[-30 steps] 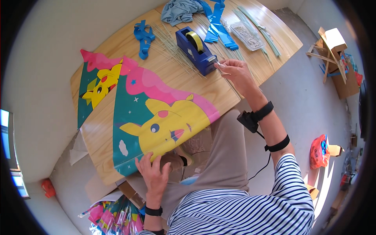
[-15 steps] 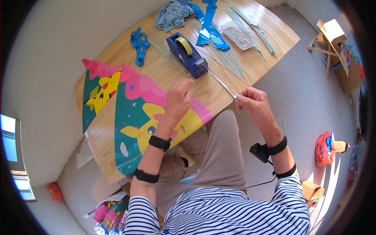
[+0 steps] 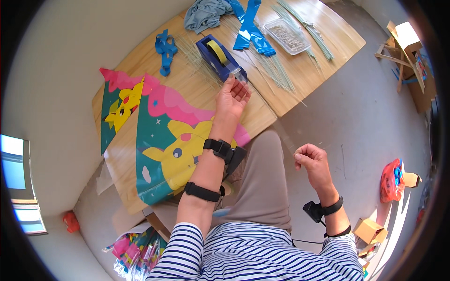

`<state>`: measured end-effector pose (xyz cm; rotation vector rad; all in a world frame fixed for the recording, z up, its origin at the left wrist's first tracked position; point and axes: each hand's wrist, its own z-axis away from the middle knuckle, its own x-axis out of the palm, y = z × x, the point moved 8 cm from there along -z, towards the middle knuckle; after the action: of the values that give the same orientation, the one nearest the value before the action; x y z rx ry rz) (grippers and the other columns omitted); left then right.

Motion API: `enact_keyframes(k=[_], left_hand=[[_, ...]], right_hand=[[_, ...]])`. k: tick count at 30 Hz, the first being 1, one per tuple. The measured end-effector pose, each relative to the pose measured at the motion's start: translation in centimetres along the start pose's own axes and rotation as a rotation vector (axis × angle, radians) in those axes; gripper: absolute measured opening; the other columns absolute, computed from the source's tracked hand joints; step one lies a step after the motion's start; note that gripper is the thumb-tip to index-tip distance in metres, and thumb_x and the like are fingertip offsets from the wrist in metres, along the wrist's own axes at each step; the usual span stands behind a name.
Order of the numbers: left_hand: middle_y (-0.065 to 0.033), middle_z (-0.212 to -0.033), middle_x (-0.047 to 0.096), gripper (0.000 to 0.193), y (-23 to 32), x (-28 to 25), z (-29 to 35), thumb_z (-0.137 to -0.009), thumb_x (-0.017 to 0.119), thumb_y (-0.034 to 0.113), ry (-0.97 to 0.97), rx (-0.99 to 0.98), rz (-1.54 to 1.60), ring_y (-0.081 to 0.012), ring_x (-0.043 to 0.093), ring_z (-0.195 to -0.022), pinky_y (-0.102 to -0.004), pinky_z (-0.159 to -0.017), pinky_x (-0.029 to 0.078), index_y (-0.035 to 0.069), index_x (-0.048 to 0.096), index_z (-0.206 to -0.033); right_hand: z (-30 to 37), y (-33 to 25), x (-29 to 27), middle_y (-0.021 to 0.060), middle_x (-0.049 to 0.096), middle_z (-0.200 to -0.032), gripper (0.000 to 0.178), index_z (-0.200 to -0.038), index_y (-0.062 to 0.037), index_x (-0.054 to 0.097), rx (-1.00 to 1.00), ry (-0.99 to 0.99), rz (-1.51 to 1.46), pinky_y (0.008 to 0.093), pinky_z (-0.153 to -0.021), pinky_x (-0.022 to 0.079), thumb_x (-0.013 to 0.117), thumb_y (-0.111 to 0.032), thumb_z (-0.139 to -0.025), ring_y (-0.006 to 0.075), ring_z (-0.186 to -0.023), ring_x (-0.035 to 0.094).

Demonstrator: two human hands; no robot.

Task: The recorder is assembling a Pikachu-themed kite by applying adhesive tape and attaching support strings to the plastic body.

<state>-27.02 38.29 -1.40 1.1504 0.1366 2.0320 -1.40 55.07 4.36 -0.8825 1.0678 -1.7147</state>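
Left grip (image 3: 233, 96): palm up at the near end of the blue tape dispenser (image 3: 211, 63), fingers curled; whether the fingertips close on tape cannot be told. Right grip (image 3: 315, 167): off the worktop (image 3: 340, 40), to the right of the person's knee, thumb and forefinger together; whether tape lies between them is unclear. The dispenser stands on the worktop with a yellowish roll in it; any lettering on it is too small to read. The near printed sheet (image 3: 171, 159), green, pink and yellow with a long-eared cartoon figure, lies partly beneath the left forearm; a second printed sheet (image 3: 123, 110) lies beyond it to the left. Farther out are a blue ribbon (image 3: 165, 51), thin pale sticks (image 3: 276, 70), glossy blue strips (image 3: 248, 28), a clear tub (image 3: 288, 36) of small pale pieces, and a crumpled grey-blue cloth (image 3: 206, 14) at the far edge.
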Motion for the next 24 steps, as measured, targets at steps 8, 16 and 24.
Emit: enact_keyframes(k=[8,16,24], left_hand=[[-0.0061,-0.085,0.067,0.011,-0.8,0.2,-1.8,-0.088,0.078,0.008,0.122,0.06,0.067,-0.0204,0.064,-0.076,-0.0418,-0.085,0.057,0.005,0.068,-0.091],[-0.0074,-0.086,0.067,0.016,-3.2,-0.3,-0.3,-0.09,0.073,0.001,0.011,0.05,-0.083,-0.0214,0.066,-0.078,-0.0431,-0.088,0.059,0.002,0.066,-0.104],[-0.0064,-0.087,0.065,0.018,2.5,4.0,10.3,-0.093,0.071,0.004,-0.53,0.071,-0.119,-0.0191,0.066,-0.083,-0.0427,-0.104,0.054,0.003,0.064,-0.11]], right_hand=[[-1.2,2.7,-0.7,0.0009,0.063,-0.077,0.002,-0.089,0.0004,0.065,-0.01,0.072,-0.057,0.0241,-0.062,0.05,0.065,0.003,-0.089,0.0088,-0.065,0.059],[-0.6,6.4,-4.1,0.0023,0.063,-0.077,0.007,-0.091,0.0012,0.064,0.015,0.211,-0.024,0.0261,-0.058,0.052,0.066,0.006,-0.085,0.0103,-0.064,0.059],[-0.1,4.4,-3.0,-0.0001,0.062,-0.078,0.005,-0.09,-0.0014,0.065,-0.08,0.093,-0.002,0.0258,-0.066,0.051,0.066,0.002,-0.087,0.0091,-0.068,0.058]])
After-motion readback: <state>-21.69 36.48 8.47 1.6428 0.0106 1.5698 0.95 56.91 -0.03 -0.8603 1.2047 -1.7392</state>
